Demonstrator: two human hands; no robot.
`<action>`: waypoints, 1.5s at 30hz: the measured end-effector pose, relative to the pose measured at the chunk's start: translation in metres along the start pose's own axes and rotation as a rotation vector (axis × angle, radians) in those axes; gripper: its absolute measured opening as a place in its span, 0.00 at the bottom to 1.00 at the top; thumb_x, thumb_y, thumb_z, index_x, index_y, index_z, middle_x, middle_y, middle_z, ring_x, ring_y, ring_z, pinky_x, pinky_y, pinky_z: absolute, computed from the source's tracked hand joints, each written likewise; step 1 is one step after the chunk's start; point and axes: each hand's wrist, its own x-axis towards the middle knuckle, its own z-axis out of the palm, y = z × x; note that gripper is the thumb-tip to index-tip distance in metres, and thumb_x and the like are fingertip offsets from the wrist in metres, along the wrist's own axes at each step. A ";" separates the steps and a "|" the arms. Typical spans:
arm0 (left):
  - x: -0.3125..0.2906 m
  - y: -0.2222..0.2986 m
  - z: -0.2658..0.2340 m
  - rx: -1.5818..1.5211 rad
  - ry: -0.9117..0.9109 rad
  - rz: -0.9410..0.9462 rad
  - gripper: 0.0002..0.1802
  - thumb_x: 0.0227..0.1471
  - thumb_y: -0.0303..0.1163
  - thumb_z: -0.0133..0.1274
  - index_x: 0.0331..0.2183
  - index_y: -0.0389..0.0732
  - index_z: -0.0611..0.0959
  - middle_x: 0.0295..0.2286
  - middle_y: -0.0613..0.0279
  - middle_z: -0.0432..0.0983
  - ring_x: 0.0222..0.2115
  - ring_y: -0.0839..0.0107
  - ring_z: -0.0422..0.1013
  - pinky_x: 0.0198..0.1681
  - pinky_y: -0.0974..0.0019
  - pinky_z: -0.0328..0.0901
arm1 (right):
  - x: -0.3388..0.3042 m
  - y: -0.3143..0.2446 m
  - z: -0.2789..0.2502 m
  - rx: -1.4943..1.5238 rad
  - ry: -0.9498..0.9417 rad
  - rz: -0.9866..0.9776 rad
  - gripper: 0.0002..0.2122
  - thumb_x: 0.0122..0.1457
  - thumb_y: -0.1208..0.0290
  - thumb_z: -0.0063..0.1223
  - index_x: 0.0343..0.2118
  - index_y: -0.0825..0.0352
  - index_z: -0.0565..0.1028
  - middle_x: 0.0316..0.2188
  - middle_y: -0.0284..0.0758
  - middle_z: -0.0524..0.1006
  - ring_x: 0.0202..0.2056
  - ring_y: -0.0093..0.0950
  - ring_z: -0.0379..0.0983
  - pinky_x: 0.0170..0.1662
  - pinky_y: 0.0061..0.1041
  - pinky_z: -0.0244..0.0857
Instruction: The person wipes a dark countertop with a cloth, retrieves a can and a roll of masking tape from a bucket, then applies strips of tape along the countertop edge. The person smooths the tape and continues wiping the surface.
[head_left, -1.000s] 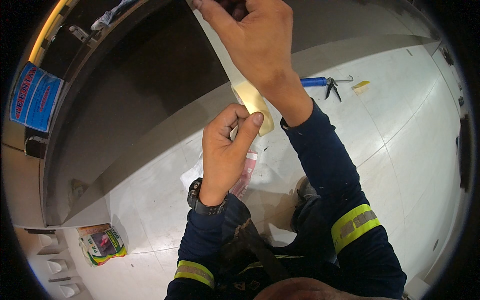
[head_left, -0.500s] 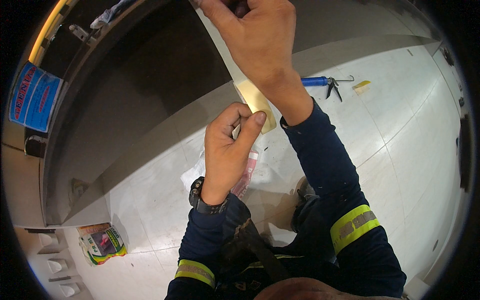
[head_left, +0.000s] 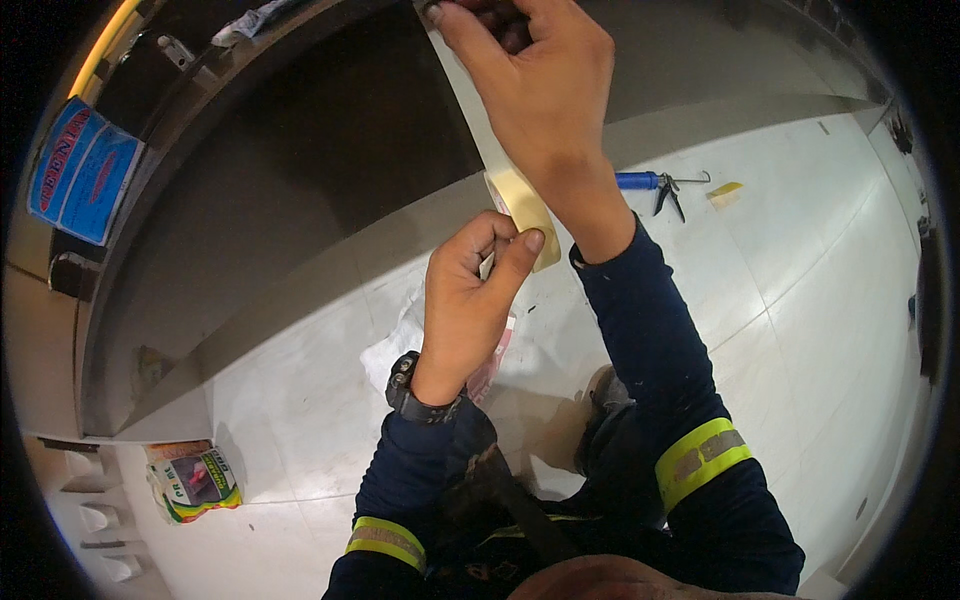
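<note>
My left hand (head_left: pixel 465 300) is closed round a roll of pale yellow masking tape (head_left: pixel 522 205), thumb pressed on its outer face. From the roll a pulled-out strip of tape (head_left: pixel 465 90) runs up and away along the dark glossy panel (head_left: pixel 330 130). At the strip's far end my right hand (head_left: pixel 545 85) is closed, its thumb against the tape near the top edge of the view. The curled fingertips behind that thumb are partly hidden. Whether this strip touches the panel along its length I cannot tell.
A blue caulking gun (head_left: pixel 655 182) lies on the pale tiled floor (head_left: pixel 770 380), beside a small yellowish scrap (head_left: pixel 724 195). Below my left hand lies crumpled white plastic (head_left: pixel 385 345). A printed bag (head_left: pixel 195 482) stands at lower left; a blue label (head_left: pixel 85 172) is at far left.
Both hands and the tape have shifted slightly right and down in the view, along with much of the background. Both hands keep their hold on the tape.
</note>
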 end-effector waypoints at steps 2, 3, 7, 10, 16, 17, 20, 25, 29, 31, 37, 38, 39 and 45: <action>0.003 -0.003 0.001 -0.001 -0.003 0.010 0.13 0.60 0.34 0.60 0.29 0.35 0.79 0.21 0.70 0.68 0.27 0.80 0.61 0.32 0.71 0.58 | 0.000 0.003 0.001 -0.018 0.009 -0.033 0.07 0.57 0.74 0.64 0.29 0.69 0.77 0.23 0.37 0.75 0.23 0.29 0.72 0.28 0.27 0.65; 0.005 -0.005 0.001 -0.001 -0.004 0.015 0.13 0.60 0.34 0.59 0.29 0.34 0.79 0.21 0.69 0.68 0.27 0.80 0.61 0.32 0.70 0.58 | 0.001 0.008 0.001 -0.021 0.008 -0.036 0.07 0.56 0.74 0.64 0.29 0.69 0.77 0.23 0.37 0.75 0.23 0.29 0.72 0.28 0.26 0.65; 0.010 -0.013 0.002 0.003 0.011 0.047 0.13 0.60 0.33 0.59 0.29 0.33 0.78 0.21 0.67 0.69 0.26 0.79 0.61 0.31 0.70 0.59 | 0.001 0.017 0.003 -0.020 0.015 -0.086 0.06 0.57 0.74 0.64 0.29 0.69 0.77 0.23 0.37 0.75 0.22 0.28 0.71 0.27 0.25 0.64; 0.011 -0.015 0.000 0.037 0.023 0.051 0.13 0.59 0.32 0.59 0.29 0.33 0.78 0.21 0.66 0.69 0.25 0.79 0.61 0.31 0.69 0.59 | 0.000 0.010 0.002 -0.011 -0.024 0.011 0.08 0.55 0.73 0.65 0.29 0.68 0.76 0.25 0.37 0.73 0.25 0.32 0.72 0.30 0.30 0.65; 0.010 -0.018 -0.002 0.079 0.015 0.082 0.13 0.60 0.33 0.59 0.28 0.33 0.78 0.20 0.66 0.68 0.24 0.78 0.62 0.30 0.69 0.59 | -0.006 0.033 0.008 -0.121 0.057 -0.150 0.09 0.54 0.64 0.69 0.31 0.62 0.80 0.26 0.29 0.79 0.26 0.25 0.76 0.29 0.25 0.68; 0.010 -0.018 -0.002 0.079 0.013 0.089 0.14 0.60 0.33 0.59 0.28 0.33 0.78 0.20 0.66 0.68 0.24 0.78 0.62 0.30 0.69 0.59 | -0.006 0.034 0.009 -0.115 0.057 -0.146 0.10 0.54 0.64 0.70 0.31 0.62 0.79 0.26 0.29 0.79 0.26 0.25 0.77 0.29 0.25 0.68; 0.009 -0.017 -0.001 0.051 0.005 0.092 0.14 0.60 0.34 0.59 0.28 0.34 0.78 0.19 0.67 0.67 0.24 0.78 0.61 0.30 0.69 0.59 | -0.006 0.033 0.008 -0.124 0.062 -0.148 0.12 0.53 0.62 0.72 0.30 0.62 0.77 0.25 0.29 0.77 0.25 0.23 0.74 0.28 0.23 0.66; 0.007 -0.012 -0.003 0.042 -0.002 0.076 0.14 0.60 0.34 0.59 0.28 0.34 0.78 0.19 0.68 0.67 0.24 0.79 0.60 0.30 0.69 0.58 | 0.000 0.034 -0.003 -0.319 0.091 -0.235 0.18 0.50 0.57 0.75 0.29 0.61 0.74 0.24 0.28 0.72 0.26 0.22 0.67 0.29 0.23 0.61; 0.007 -0.015 -0.005 0.095 0.007 0.089 0.14 0.60 0.34 0.59 0.28 0.34 0.78 0.19 0.68 0.66 0.24 0.79 0.60 0.30 0.69 0.58 | 0.001 0.037 -0.001 -0.333 0.158 -0.286 0.20 0.48 0.55 0.76 0.28 0.60 0.73 0.25 0.28 0.70 0.30 0.26 0.67 0.33 0.28 0.62; 0.005 -0.016 -0.009 0.126 0.006 0.092 0.14 0.59 0.35 0.59 0.29 0.34 0.79 0.19 0.68 0.65 0.24 0.78 0.60 0.29 0.69 0.58 | 0.003 0.043 0.001 -0.343 0.173 -0.343 0.19 0.47 0.56 0.77 0.28 0.60 0.74 0.25 0.28 0.71 0.31 0.26 0.67 0.33 0.28 0.62; -0.009 0.011 -0.036 0.553 0.004 0.115 0.18 0.54 0.39 0.65 0.41 0.36 0.84 0.19 0.61 0.69 0.20 0.73 0.63 0.25 0.64 0.60 | 0.002 0.048 0.000 -0.369 0.167 -0.330 0.20 0.46 0.50 0.75 0.26 0.58 0.74 0.26 0.26 0.71 0.30 0.28 0.67 0.33 0.31 0.62; -0.015 0.023 -0.046 0.643 0.010 0.209 0.20 0.53 0.40 0.66 0.43 0.38 0.85 0.20 0.60 0.70 0.20 0.72 0.64 0.25 0.63 0.60 | 0.003 0.047 -0.002 -0.374 0.157 -0.330 0.20 0.46 0.50 0.74 0.26 0.58 0.74 0.26 0.27 0.71 0.31 0.28 0.67 0.34 0.31 0.62; -0.017 0.036 -0.056 0.730 0.015 0.306 0.22 0.52 0.41 0.67 0.45 0.39 0.85 0.20 0.59 0.71 0.19 0.72 0.64 0.24 0.62 0.61 | 0.003 0.045 -0.006 -0.382 0.147 -0.330 0.20 0.46 0.50 0.74 0.26 0.58 0.74 0.26 0.27 0.70 0.31 0.28 0.67 0.34 0.31 0.62; 0.064 0.183 -0.091 1.289 0.039 0.673 0.22 0.54 0.41 0.66 0.48 0.42 0.85 0.32 0.56 0.83 0.25 0.74 0.75 0.28 0.68 0.67 | 0.001 0.038 0.000 -0.357 0.155 -0.303 0.19 0.46 0.57 0.76 0.27 0.61 0.74 0.27 0.29 0.71 0.32 0.31 0.67 0.34 0.32 0.63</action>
